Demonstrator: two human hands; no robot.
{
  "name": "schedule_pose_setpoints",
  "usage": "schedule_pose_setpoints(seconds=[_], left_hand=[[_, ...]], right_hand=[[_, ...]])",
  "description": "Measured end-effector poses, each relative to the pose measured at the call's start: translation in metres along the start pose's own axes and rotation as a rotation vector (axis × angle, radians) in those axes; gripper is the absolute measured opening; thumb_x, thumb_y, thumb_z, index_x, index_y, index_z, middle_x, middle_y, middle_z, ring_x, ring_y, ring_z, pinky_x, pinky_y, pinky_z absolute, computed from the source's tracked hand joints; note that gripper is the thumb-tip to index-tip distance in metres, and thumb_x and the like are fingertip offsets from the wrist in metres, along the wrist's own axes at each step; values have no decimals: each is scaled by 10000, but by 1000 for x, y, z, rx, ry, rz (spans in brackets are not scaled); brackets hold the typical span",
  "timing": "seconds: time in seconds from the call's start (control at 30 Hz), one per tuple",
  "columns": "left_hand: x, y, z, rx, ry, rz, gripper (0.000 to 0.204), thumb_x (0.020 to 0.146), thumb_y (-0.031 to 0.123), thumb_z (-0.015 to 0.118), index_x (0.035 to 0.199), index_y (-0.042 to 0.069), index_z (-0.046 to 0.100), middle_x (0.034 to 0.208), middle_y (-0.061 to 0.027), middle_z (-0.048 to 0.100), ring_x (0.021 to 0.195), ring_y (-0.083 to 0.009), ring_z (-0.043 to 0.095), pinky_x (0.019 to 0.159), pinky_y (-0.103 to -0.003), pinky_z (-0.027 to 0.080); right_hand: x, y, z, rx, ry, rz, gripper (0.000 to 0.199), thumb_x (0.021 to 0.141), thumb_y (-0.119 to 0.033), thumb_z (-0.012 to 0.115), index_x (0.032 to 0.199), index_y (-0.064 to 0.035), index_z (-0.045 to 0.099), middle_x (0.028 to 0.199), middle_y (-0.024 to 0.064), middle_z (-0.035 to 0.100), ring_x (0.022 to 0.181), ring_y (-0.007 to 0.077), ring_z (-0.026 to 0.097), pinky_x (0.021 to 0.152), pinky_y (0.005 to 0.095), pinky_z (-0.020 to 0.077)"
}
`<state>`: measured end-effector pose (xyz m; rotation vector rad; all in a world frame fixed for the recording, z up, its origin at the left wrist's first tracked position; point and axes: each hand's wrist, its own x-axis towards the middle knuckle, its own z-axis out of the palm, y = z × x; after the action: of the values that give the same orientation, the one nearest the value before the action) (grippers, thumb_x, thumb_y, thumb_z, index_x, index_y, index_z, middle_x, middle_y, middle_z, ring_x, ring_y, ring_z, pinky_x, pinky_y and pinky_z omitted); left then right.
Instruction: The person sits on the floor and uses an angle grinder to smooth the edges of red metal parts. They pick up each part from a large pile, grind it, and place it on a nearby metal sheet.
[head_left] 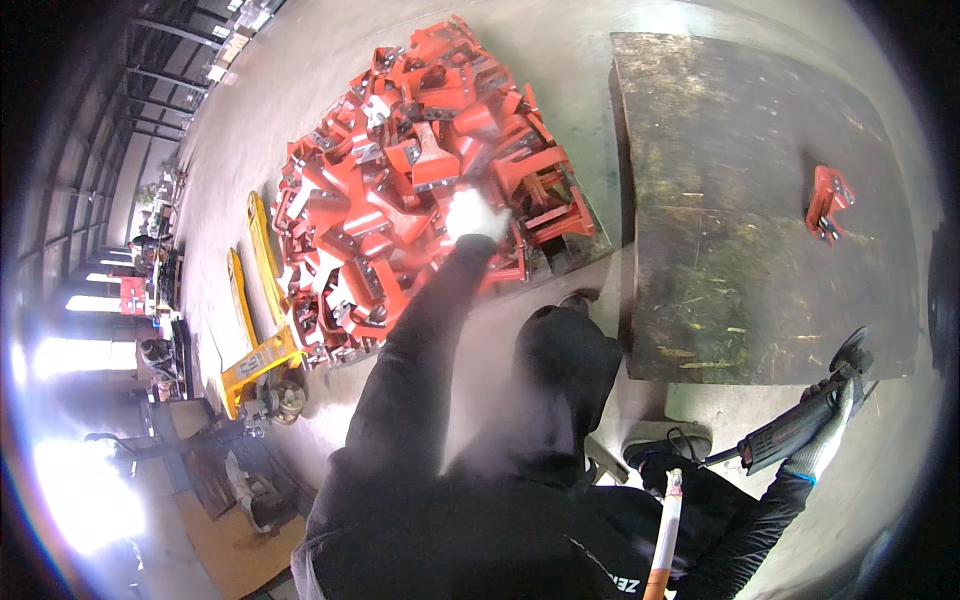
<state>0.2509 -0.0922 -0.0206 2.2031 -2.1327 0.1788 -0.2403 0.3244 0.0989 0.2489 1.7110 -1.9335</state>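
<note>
My left hand, in a white glove, reaches out over a heap of red painted metal brackets. It is at the near right part of the heap, against the brackets. Glare washes out its fingers, so whether it grips one is not visible. My right hand, also gloved in white, is wrapped round the body of an angle grinder low on the right. The grinder's disc points up, beside the near right corner of a dark worktable. A single red bracket lies on that table's right side.
The heap rests on a pallet on the concrete floor. A yellow pallet jack stands left of it. Cardboard lies lower left. A white and orange stick like a cigarette shows up close. People work far left.
</note>
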Motion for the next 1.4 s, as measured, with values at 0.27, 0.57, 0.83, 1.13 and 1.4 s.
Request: schedule_pose_setpoints(seconds=[0.27,0.57,0.83,1.13,1.4], left_hand=[[37,-43,0,51,-409,-117,349,904,324,630,1111,77,764,1145,-178,772,1059,-337,753,895,-451,594],[34,-5,-122,-17,-374,187,532,915,462,620,1180,14,726,1104,-269,744,1093,-432,710,955,-506,554],[-47,139,-143,-236,-51,926,502,839,328,781,1267,95,663,1160,-169,724,1047,-377,699,890,-446,564],[-124,229,-133,-587,-214,1098,505,796,238,821,1243,53,676,1222,-167,708,1076,-375,698,896,-419,568],[-122,238,-130,-571,-299,1084,535,798,135,749,1322,92,647,1314,-143,676,1207,-345,656,985,-412,550]], right_hand=[[1,24,16,-70,-43,-30,474,964,-409,761,1289,-91,628,994,58,660,833,194,663,763,330,569],[-32,15,29,-137,-138,-26,524,942,-373,784,1317,-62,591,1017,79,647,865,198,655,780,338,559],[-60,17,61,-216,-379,53,750,903,-272,831,1478,-70,393,1220,133,607,972,201,659,802,349,583],[-50,17,40,-228,-545,157,873,882,-328,856,1515,-35,331,1250,133,622,1072,201,644,924,341,552],[-34,28,33,-124,-543,222,728,918,-273,825,1469,-57,400,1187,88,634,950,153,654,797,326,577]])
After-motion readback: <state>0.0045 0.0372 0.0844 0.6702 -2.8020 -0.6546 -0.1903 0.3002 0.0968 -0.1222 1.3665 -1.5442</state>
